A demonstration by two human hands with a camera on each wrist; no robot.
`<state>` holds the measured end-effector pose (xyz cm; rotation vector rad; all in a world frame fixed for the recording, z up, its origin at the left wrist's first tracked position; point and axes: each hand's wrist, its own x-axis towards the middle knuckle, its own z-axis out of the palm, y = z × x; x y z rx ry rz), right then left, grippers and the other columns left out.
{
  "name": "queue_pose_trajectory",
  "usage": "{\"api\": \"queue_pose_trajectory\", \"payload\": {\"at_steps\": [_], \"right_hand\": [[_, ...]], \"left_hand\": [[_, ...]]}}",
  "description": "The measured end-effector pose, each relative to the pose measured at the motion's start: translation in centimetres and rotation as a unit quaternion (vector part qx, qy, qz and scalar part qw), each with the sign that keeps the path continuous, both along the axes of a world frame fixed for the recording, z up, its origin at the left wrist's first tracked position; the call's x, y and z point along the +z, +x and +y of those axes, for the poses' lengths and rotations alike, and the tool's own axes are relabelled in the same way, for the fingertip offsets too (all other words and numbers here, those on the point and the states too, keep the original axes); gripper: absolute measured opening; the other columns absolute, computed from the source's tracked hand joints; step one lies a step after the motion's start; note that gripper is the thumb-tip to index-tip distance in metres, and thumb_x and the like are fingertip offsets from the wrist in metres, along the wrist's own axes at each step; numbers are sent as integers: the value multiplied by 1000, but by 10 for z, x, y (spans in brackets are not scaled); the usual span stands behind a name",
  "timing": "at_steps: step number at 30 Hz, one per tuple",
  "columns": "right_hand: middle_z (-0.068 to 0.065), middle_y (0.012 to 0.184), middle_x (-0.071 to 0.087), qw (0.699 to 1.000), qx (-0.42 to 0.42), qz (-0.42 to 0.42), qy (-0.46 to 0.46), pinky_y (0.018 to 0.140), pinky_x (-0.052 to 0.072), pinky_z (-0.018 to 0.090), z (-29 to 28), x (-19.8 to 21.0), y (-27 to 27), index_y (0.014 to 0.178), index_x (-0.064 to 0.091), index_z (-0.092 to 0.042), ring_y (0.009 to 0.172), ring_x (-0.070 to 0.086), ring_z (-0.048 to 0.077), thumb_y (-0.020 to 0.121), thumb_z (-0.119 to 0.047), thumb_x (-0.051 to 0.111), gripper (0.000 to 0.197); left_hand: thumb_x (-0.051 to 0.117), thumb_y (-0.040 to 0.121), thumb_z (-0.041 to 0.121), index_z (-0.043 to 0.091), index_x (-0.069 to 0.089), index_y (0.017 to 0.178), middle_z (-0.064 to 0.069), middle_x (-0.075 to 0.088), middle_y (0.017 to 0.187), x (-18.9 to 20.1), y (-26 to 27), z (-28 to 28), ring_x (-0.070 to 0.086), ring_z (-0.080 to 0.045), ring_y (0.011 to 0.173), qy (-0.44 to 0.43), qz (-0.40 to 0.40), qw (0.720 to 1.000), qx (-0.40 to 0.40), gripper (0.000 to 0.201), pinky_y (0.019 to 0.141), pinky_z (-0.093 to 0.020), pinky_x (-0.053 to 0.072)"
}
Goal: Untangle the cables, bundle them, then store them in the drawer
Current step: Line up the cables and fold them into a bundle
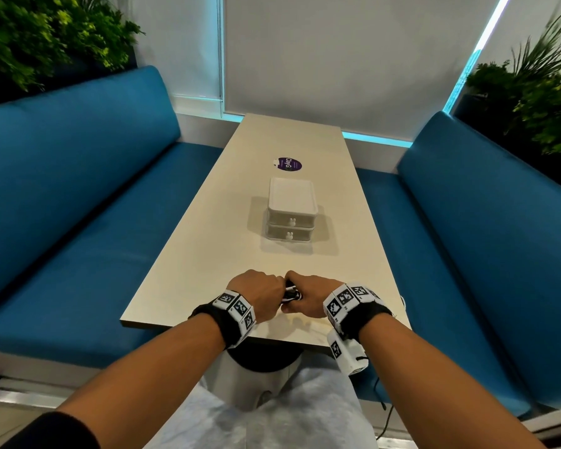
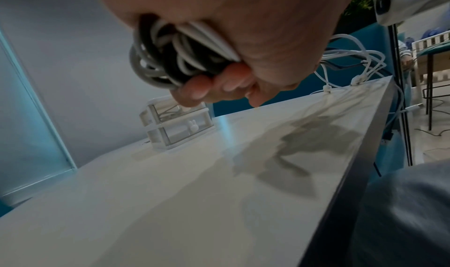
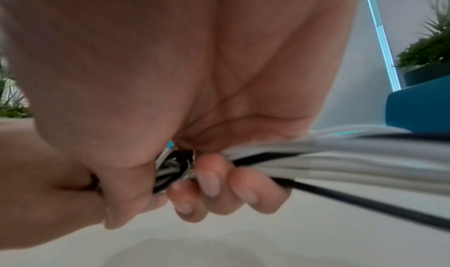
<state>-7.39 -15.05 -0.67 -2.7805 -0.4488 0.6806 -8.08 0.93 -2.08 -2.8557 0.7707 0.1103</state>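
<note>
A bundle of white, grey and black cables (image 1: 291, 293) is held just above the table's near end between both fists. My left hand (image 1: 258, 294) grips a coiled clump of the cables (image 2: 170, 59), its fingers (image 2: 219, 84) curled under it. My right hand (image 1: 308, 301) grips the same bundle, fingers (image 3: 219, 186) wrapped round straight strands (image 3: 340, 161) that run off to the right. Loose white ends with plugs (image 2: 353, 73) trail over the table's right edge. The white two-drawer box (image 1: 291, 215) stands at mid-table with both drawers closed.
The long beige table (image 1: 208, 254) has a purple round sticker (image 1: 289, 164) beyond the box. Blue benches (image 1: 78, 205) flank both sides, with plants behind them. A black cable (image 1: 382, 413) hangs down past the right bench to the floor.
</note>
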Motion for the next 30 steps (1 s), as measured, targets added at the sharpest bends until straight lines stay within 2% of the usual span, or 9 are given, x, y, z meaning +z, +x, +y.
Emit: {"api": "queue_pose_trajectory", "payload": {"at_steps": [6, 10, 12, 15, 20, 22, 24, 27, 30], "right_hand": [[0, 97, 67, 998, -14, -31, 53, 80, 51, 40, -6, -3, 2, 110, 46, -27, 88, 62, 25, 85, -46, 67, 38], [2, 100, 70, 981, -77, -90, 150, 82, 52, 40, -7, -6, 2, 129, 37, -41, 87, 64, 25, 82, -47, 67, 56], [7, 100, 68, 983, -101, -90, 126, 78, 49, 37, -14, -5, 2, 135, 34, -33, 84, 61, 25, 88, -42, 63, 56], [5, 88, 65, 983, -106, -103, 109, 70, 45, 36, -35, -12, -6, 106, 52, -22, 80, 59, 27, 97, -40, 49, 21], [-3, 72, 60, 968, -125, -121, 182, 64, 45, 33, -27, -19, -22, 115, 45, -27, 67, 59, 12, 90, -60, 50, 42], [-2, 76, 63, 960, -145, -115, 209, 66, 47, 33, -23, -12, -22, 110, 47, -26, 70, 62, 12, 90, -65, 45, 44], [1, 83, 67, 958, -152, -104, 219, 74, 52, 38, -27, -10, -16, 102, 52, -21, 75, 66, 16, 95, -58, 41, 39], [10, 90, 66, 975, -124, -98, 158, 77, 52, 47, -26, -12, -8, 108, 45, -17, 79, 64, 30, 96, -25, 42, 15], [19, 97, 64, 983, -116, -79, 116, 79, 50, 47, -16, -16, -8, 113, 35, -14, 87, 60, 39, 98, -16, 38, 15]], "left_hand": [[42, 94, 20, 12, 50, 108, -8, 66, 95, -3, 3, 2, 62, -31, 77, -20, 2, 1000, 17, 17, 61, -35, 39], [43, 96, 25, 12, 49, 112, -9, 64, 101, 8, 14, 6, 63, -31, 85, -95, -7, 994, 61, 21, 64, -35, 40], [44, 97, 29, 13, 52, 113, -9, 63, 104, 12, 22, 15, 63, -32, 89, -165, 9, 979, 120, 24, 68, -35, 44], [42, 96, 34, 16, 57, 109, -9, 65, 101, 13, 36, 33, 62, -33, 84, -254, 35, 943, 210, 27, 74, -38, 52], [41, 99, 37, 13, 57, 91, -14, 66, 95, 6, 37, 26, 59, -34, 76, -320, 74, 912, 245, 30, 72, -37, 52], [41, 99, 36, 13, 56, 90, -14, 66, 94, 1, 36, 27, 58, -33, 75, -330, 79, 909, 243, 29, 71, -37, 52], [42, 99, 35, 14, 55, 90, -13, 65, 92, -3, 36, 30, 58, -32, 75, -325, 86, 910, 241, 26, 69, -35, 51], [44, 99, 33, 13, 54, 89, -12, 64, 89, -4, 31, 26, 56, -30, 74, -343, 104, 903, 237, 24, 65, -32, 45], [56, 93, 31, 8, 57, 85, -6, 58, 72, 1, 28, 17, 55, -28, 67, -436, 148, 853, 244, 25, 61, -29, 40]]}}
